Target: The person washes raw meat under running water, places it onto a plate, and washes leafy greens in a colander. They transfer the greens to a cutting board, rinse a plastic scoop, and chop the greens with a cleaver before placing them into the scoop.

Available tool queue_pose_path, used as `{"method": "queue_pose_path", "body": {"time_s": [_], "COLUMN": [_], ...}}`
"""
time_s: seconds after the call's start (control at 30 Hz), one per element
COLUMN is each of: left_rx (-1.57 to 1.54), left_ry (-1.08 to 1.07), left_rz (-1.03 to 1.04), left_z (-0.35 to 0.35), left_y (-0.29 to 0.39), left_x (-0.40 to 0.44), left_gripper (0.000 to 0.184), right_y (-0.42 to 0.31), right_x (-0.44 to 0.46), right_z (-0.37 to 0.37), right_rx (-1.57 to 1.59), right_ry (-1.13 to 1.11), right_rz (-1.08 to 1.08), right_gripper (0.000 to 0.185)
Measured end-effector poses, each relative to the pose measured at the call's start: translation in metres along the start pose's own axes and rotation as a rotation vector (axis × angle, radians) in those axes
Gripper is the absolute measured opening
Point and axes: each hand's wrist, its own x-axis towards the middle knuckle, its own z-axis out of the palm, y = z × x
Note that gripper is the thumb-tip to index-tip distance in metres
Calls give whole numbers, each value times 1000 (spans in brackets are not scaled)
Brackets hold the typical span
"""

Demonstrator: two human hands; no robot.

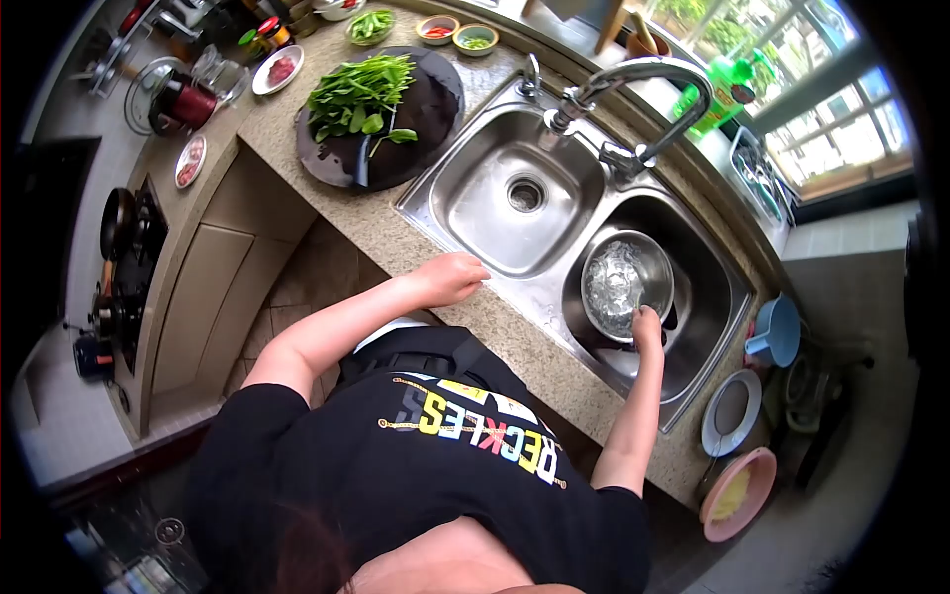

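Note:
A round metal pot with clear, rippling water in it sits in the right sink basin. At the pot's near right rim, my right hand is closed on its edge, beside a dark handle that is partly hidden. My left hand hovers over or rests on the counter's front edge, next to the left basin. Its fingers are curled in, and I see nothing in them. Over the sinks arches a metal faucet.
Left of the sinks, a dark round board bears leafy greens and a knife. Small bowls and plates of ingredients stand behind it. A green bottle is by the window. A blue dipper and pink basin are at right.

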Motion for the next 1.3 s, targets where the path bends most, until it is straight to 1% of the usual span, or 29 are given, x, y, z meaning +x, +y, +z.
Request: {"method": "queue_pose_path", "body": {"time_s": [0.03,0.07,0.1,0.13,0.17,0.23,0.27,0.3,0.37,0.4,0.43,0.5,0.57,0.6,0.63,0.67,0.73,0.77,0.8,0.83,0.9,0.93,1.0,1.03,1.1,1.13,1.17,1.2,1.3], "left_rx": [-7,2,-1,15,38,0,-48,-86,-73,-78,-89,-150,-127,-143,-158,-174,-202,-200,-201,-246,-370,-387,-388,-339,-229,-98,31,-32,210], "left_ry": [-14,-14,-3,-26,-42,-13,-14,-15,-19,-31,-30,55,87,180,273,296,399,454,541,557,692,769,893,1034,1052,1013,973,891,776], "left_rz": [18,-8,-19,-7,8,-11,-18,-13,27,40,40,45,32,47,63,34,-13,-33,-41,-102,-178,-199,-253,-222,-230,-210,-189,-253,-175], "left_z": [-1,-2,0,-3,-13,-16,-14,-19,-33,-36,-42,-63,-88,-103,-120,-143,-179,-197,-210,-225,-253,-267,-290,-299,-312,-312,-309,-307,-297], "left_y": [-2,-5,-2,-3,-9,-19,-22,-28,-42,-46,-52,-71,-86,-96,-105,-109,-124,-132,-143,-155,-174,-183,-202,-207,-214,-225,-236,-236,-241], "left_x": [-1,-3,-8,-9,-5,-8,-13,-14,-16,-22,-28,-35,-42,-45,-48,-51,-57,-60,-64,-69,-80,-84,-92,-90,-90,-89,-87,-86,-73], "left_gripper": [21,20,20,20,20,20,20,20,20,20,20,20,20,20,20,19,18,18,20,21,23,24,29,27,30,32,35,41,60], "right_y": [-32,-35,-7,39,50,-14,-10,39,20,-82,-93,-117,-196,-264,-313,-346,-421,-455,-492,-522,-579,-610,-646,-662,-684,-681,-680,-681,-679], "right_x": [-26,-30,-24,-1,23,-22,-19,11,3,-55,-52,-42,-60,-86,-100,-100,-110,-108,-115,-112,-109,-115,-92,-81,-59,-22,-18,-16,-11], "right_z": [-17,-20,-11,10,19,-23,-18,5,11,-14,-7,10,20,15,17,25,39,48,54,62,79,85,109,120,134,146,148,151,149], "right_rx": [520,678,665,283,-98,712,453,-269,-212,126,118,-99,-41,-28,-135,-188,-179,-161,-186,-142,-75,145,464,652,733,112,-134,-134,-201], "right_ry": [-95,-196,-203,18,249,-165,-145,61,295,130,130,180,141,122,174,186,200,175,161,140,81,-165,-309,-413,-387,188,247,272,290], "right_rz": [132,187,182,-21,-226,172,228,-86,-190,218,226,-30,-188,-246,-397,-519,-777,-868,-855,-975,-1087,-901,-963,-966,-828,-1166,-1047,-1040,-1014], "right_gripper": [20,20,20,21,22,21,24,28,27,26,26,25,25,25,23,21,18,16,16,16,17,17,17,18,19,20,26,29,35]}}
